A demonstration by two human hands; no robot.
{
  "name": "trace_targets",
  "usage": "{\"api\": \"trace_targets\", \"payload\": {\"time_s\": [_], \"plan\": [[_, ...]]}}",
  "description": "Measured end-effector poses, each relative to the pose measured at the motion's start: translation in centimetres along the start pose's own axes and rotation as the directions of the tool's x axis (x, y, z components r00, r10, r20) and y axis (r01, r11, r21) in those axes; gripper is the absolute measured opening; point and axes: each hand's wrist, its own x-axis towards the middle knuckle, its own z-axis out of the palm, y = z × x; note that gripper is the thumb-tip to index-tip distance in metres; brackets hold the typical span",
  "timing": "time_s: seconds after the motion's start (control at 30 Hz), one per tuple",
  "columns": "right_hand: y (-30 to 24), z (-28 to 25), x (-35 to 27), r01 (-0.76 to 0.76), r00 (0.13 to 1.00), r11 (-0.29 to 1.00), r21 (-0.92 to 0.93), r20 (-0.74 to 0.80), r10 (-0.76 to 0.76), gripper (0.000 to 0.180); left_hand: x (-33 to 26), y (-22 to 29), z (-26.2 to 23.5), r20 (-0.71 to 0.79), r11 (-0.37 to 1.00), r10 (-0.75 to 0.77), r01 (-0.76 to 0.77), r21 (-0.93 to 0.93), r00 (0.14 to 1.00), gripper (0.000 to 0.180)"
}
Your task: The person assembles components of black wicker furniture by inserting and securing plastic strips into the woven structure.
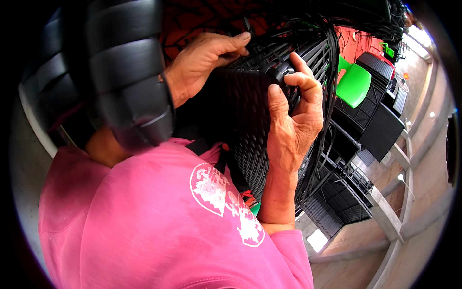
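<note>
A panel woven from black plastic strips [248,130] stands in front of me, with loose black strips [329,62] hanging along its right side. My left hand [195,65] is at its upper edge. Thumb and fingers there are pinched together on a narrow black strip [246,24], whose end pokes up past the thumb. On the right, my right hand [293,113] has its fingers curled over a rounded shiny black piece [278,72] at the panel's edge, thumb just below. Its exact kind cannot be made out.
A large, glossy black segmented object [127,72] blocks the upper left and covers part of my left arm. Farther right are a bright green seat [353,86], several dark woven furniture pieces [382,130] and concrete beams [390,221]. Red material [349,41] lies behind the strips.
</note>
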Motion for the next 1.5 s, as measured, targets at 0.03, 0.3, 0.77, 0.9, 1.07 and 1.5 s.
{"api": "trace_targets", "payload": {"time_s": [0.03, 0.3, 0.77, 0.9, 1.07, 1.5], "plan": [[0.0, 0.1, 0.0, -0.011, 1.000, 1.000, 0.008, -0.005, 0.011, 0.020, 0.2, 0.5, 0.4, 0.026, 0.999, -0.042, 0.042, -0.004, 0.999, 0.027], [-0.5, 0.3, 0.5, -0.103, 0.994, 0.994, 0.041, -0.014, 0.104, 0.015, 1.3, -0.3, -0.3, 0.005, 0.985, -0.079, 0.078, -0.152, 0.997, 0.015], [0.2, 0.1, -0.8, -0.155, 0.967, 0.922, 0.355, -0.138, 0.216, 0.024, -1.5, -2.1, -1.8, -0.101, 0.981, 0.090, -0.106, -0.162, 0.991, 0.010], [-0.2, -0.2, -1.1, -0.148, 0.981, 0.981, 0.125, -0.104, 0.161, 0.031, -1.5, -2.0, -1.0, -0.151, 0.991, 0.088, -0.101, -0.082, 0.985, 0.013], [0.3, -0.1, -1.1, -0.104, 0.986, 0.995, 0.011, -0.129, 0.105, 0.027, -3.7, -1.7, 0.7, -0.413, 0.809, 0.327, -0.026, 0.587, 0.850, 0.014], [0.3, -0.1, -0.9, -0.139, 0.977, 0.990, 0.023, -0.159, 0.141, 0.037, 2.6, 2.7, 2.1, 0.336, 0.404, 0.202, -0.391, 0.827, 0.920, 0.022]]}}
